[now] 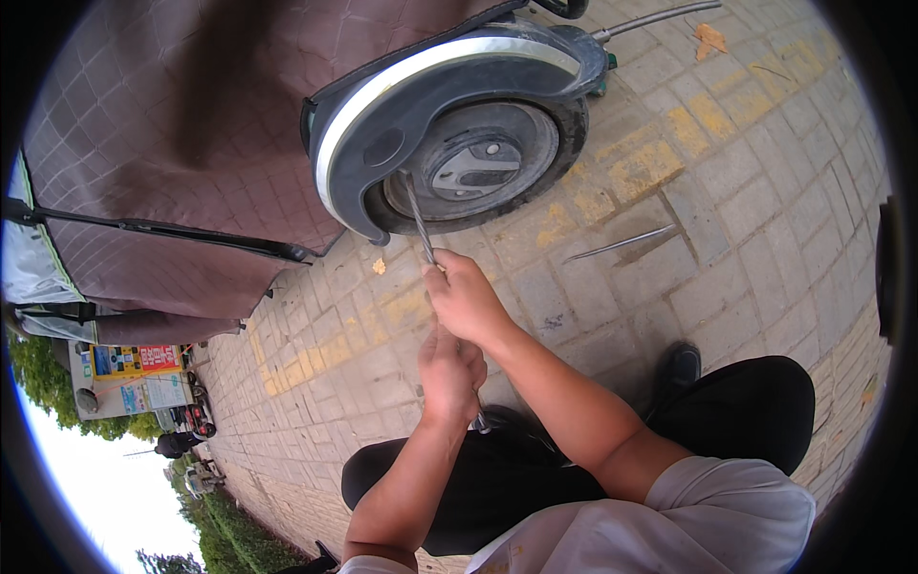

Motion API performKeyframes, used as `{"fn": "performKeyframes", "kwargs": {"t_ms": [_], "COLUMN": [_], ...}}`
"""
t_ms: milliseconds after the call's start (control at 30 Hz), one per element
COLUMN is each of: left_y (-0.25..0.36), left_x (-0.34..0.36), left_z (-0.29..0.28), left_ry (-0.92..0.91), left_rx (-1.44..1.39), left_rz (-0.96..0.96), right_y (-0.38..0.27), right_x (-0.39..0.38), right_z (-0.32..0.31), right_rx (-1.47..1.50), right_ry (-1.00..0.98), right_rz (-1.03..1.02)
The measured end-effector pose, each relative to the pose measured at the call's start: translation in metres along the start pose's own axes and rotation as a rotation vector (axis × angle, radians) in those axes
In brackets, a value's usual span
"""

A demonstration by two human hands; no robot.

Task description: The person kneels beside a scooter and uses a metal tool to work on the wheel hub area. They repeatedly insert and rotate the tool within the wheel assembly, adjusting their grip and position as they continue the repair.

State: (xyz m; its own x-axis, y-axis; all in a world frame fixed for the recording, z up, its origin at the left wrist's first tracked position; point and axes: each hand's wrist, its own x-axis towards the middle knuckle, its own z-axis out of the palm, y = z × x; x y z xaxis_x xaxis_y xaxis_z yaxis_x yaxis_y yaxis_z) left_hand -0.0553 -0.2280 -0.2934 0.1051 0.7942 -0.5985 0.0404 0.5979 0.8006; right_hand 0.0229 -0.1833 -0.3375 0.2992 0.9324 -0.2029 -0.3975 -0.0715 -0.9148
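Note:
My right hand [456, 297] grips a long metal rod [423, 226], whose far end reaches into the wheel beside the rim [462, 191] under a dark fender [368, 120] with a pale stripe. Lower on the same rod, my left hand [449, 373] is closed round it; the rod's near end shows below that hand. The wheel has a black tire [567, 153] and a grey hub cover. A second slim metal bar [620, 243] lies on the paving to the right of the wheel.
A brown quilted cover [163, 124] drapes the vehicle at upper left. A cable [660, 17] runs out behind the fender. Brick paving [746, 249] carries faded yellow paint. Signboards [134, 378], a dark-clad person [177, 443] and greenery stand at far left. My bent knees are below.

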Motion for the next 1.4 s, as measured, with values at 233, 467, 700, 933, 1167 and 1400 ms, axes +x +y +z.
{"fn": "performKeyframes", "kwargs": {"t_ms": [233, 467, 700, 933, 1167, 1400], "left_y": [0.0006, 0.0005, 0.0003, 0.0014, 0.0013, 0.0003], "left_x": [-0.0007, -0.0003, -0.0007, -0.0011, -0.0013, -0.0001], "left_z": [-0.0004, -0.0007, -0.0005, 0.0004, -0.0001, -0.0005], "left_ry": [-0.002, -0.007, -0.007, -0.007, 0.003, -0.001], "left_rx": [0.007, -0.002, -0.005, 0.000, 0.003, -0.003], "left_rz": [0.002, 0.002, 0.001, 0.000, -0.015, -0.008], "right_y": [-0.0024, -0.0032, -0.0033, -0.0053, -0.0030, -0.0004], "right_x": [-0.0013, -0.0009, -0.0011, -0.0019, -0.0004, -0.0001], "right_z": [0.0002, 0.0004, 0.0007, -0.0004, 0.0003, 0.0000], "right_rx": [0.007, 0.010, 0.010, 0.037, 0.052, 0.018], "right_ry": [-0.001, -0.002, 0.007, -0.010, -0.021, -0.011], "right_rz": [-0.003, 0.042, 0.024, 0.042, 0.071, 0.036]}}
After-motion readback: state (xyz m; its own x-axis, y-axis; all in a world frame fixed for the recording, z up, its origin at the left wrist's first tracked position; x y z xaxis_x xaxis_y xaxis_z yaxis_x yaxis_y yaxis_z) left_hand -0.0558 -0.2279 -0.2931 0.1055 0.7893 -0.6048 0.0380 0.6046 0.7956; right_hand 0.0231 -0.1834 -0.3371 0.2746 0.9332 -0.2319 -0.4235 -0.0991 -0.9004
